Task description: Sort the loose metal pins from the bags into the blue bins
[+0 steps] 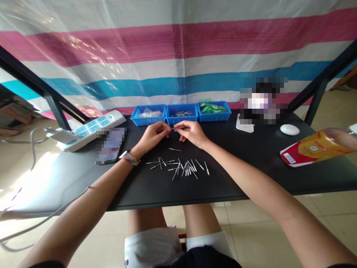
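Observation:
Over the black table, my two hands meet just in front of the blue bins. My right hand pinches a small thin metal piece that looks like a blind rivet. Close beside its end, the fingers of my left hand are curled together; whether they hold anything is hidden. A single blind rivet lies just below my hands. Nearer the table's front edge several more blind rivets lie scattered in a loose heap.
Three blue bins stand in a row: one with clear plastic bags, one with metal rivets, one with green packets. Left are a power strip and a phone. Right are a white case, a white oval object and a bottle.

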Available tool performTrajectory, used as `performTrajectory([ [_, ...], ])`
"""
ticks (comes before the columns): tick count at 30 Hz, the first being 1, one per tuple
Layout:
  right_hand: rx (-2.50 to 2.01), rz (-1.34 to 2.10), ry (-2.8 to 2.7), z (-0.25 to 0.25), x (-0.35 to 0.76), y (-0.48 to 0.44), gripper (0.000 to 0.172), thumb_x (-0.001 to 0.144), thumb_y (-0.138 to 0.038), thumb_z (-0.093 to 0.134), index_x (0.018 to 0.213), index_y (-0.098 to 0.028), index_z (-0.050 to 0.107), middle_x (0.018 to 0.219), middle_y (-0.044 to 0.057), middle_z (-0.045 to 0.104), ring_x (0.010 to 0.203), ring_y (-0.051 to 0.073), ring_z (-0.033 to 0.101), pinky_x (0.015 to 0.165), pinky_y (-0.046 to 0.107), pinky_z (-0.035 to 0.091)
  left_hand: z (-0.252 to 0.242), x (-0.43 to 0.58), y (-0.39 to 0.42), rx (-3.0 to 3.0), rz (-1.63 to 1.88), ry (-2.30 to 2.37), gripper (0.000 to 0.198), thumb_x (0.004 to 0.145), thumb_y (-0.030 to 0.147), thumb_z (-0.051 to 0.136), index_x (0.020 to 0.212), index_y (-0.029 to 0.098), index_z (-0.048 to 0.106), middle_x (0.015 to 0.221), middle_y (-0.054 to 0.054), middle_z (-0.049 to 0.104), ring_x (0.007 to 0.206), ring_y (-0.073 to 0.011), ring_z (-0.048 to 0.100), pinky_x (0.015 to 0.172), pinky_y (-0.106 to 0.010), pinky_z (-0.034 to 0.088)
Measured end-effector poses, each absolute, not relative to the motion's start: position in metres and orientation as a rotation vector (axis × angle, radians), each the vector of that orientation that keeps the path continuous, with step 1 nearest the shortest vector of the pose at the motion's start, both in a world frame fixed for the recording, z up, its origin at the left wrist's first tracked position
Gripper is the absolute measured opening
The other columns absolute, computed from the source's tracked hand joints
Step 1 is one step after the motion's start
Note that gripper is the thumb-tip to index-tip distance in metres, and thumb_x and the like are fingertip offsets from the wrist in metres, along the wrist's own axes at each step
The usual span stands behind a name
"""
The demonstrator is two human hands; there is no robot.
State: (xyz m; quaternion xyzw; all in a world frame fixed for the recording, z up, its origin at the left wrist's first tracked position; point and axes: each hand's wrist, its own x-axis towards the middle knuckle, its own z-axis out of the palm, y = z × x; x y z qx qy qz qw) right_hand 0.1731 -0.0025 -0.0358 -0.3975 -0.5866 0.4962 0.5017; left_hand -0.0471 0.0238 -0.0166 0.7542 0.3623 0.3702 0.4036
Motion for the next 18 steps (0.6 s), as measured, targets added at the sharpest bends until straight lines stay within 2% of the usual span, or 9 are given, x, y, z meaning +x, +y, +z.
performTrajectory([
  [4, -0.977, 1.134, -1.445, -0.037, 0.1703, 0.001, 0.026, 0.083, -0.041, 0.082, 0.094, -0.019, 0.075, 0.084, 0.003, 0.076, 0.054, 0.012, 0.068, 0.047, 0.022, 0.052, -0.014, -0.0469, 0.0231, 1.94, 0.91, 0.955, 0.043, 0.096, 0.06, 0.072, 0.09, 0.018, 0.069, 0.076, -0.003, 0.07, 0.073, -0.0168, 0.066, 0.074, -0.03, 0.053],
  [11, -0.977, 1.099, -1.482, -0.0384, 0.17, 0.0068, 0.049, 0.09, -0.067, 0.074, 0.082, -0.019, 0.069, 0.073, 0.001, 0.07, 0.052, 0.012, 0.066, 0.047, 0.022, 0.051, -0.0106, -0.0463, 0.02, 1.91, 0.926, 0.94, 0.043, 0.095, 0.061, 0.072, 0.091, 0.018, 0.066, 0.076, -0.002, 0.069, 0.072, -0.0164, 0.065, 0.073, -0.029, 0.052],
  [15, -0.955, 1.116, -1.484, -0.0393, 0.1695, 0.008, 0.052, 0.091, -0.07, 0.072, 0.078, -0.02, 0.066, 0.068, 0.0, 0.066, 0.052, 0.013, 0.065, 0.047, 0.023, 0.05, -0.0111, -0.0471, 0.0209, 1.881, 0.927, 0.91, 0.039, 0.092, 0.057, 0.076, 0.09, 0.019, 0.066, 0.075, -0.001, 0.068, 0.072, -0.0172, 0.066, 0.073, -0.03, 0.053],
  [18, -0.945, 1.146, -1.424, -0.0363, 0.169, 0.0065, 0.042, 0.088, -0.062, 0.077, 0.089, -0.021, 0.07, 0.077, 0.0, 0.071, 0.053, 0.012, 0.065, 0.047, 0.023, 0.051, -0.0109, -0.0493, 0.023, 1.927, 0.893, 0.93, 0.037, 0.095, 0.055, 0.071, 0.088, 0.019, 0.069, 0.076, -0.002, 0.071, 0.075, -0.0185, 0.067, 0.077, -0.031, 0.053],
])
